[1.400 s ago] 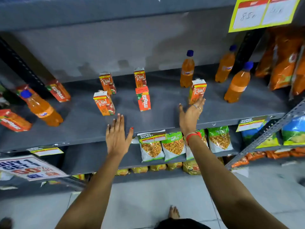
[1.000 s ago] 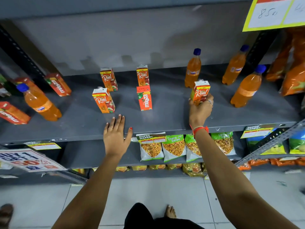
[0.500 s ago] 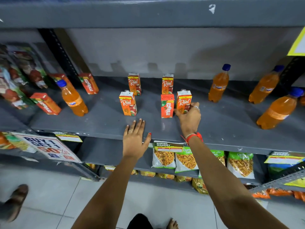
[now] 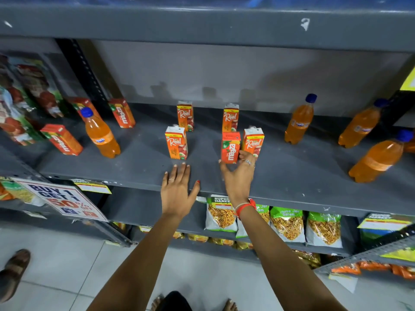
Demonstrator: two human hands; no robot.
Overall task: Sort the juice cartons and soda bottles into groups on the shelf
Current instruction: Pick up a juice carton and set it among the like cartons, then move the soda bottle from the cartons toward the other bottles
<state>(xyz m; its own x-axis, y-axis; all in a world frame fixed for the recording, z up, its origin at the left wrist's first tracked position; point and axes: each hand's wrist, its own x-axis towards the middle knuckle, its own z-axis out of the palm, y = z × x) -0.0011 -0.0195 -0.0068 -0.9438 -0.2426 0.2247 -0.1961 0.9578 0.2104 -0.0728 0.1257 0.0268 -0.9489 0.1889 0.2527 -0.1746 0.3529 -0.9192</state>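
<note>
Closest in, the person's left hand (image 4: 178, 194) lies flat and open on the front lip of the grey shelf (image 4: 292, 182), fingers spread, holding nothing, looks like it's just bracing. Right next to it the right hand (image 4: 239, 176) is cupped around the base of the red Maaza carton (image 4: 230, 147), thumb on the left side and fingers curling round the right, so it's loosely closed on it, though whether it's really squeezing or just touching is hard to call. That carton stands touching a Real carton (image 4: 253, 142) on its right, with another Real carton (image 4: 176, 142) off to the left and two more Real cartons (image 4: 185, 116) (image 4: 230, 117) behind. Honestly these little cartons should be light and stiff-ish but crushable, so pinching the flat side panels low down seems smart; they're tall and narrow, so a nudge up top would probably tip them. Further left sit a soda bottle (image 4: 101, 134) and three Maaza cartons (image 4: 61, 139) (image 4: 122, 112) (image 4: 84, 106), still mixed. Out to the right three more soda bottles (image 4: 299, 122) (image 4: 362, 124) (image 4: 379, 157) are spread apart; those are likely heavier, smooth and round, so grabbing the waist or neck makes sense. Sorting's clearly only partway there.
</note>
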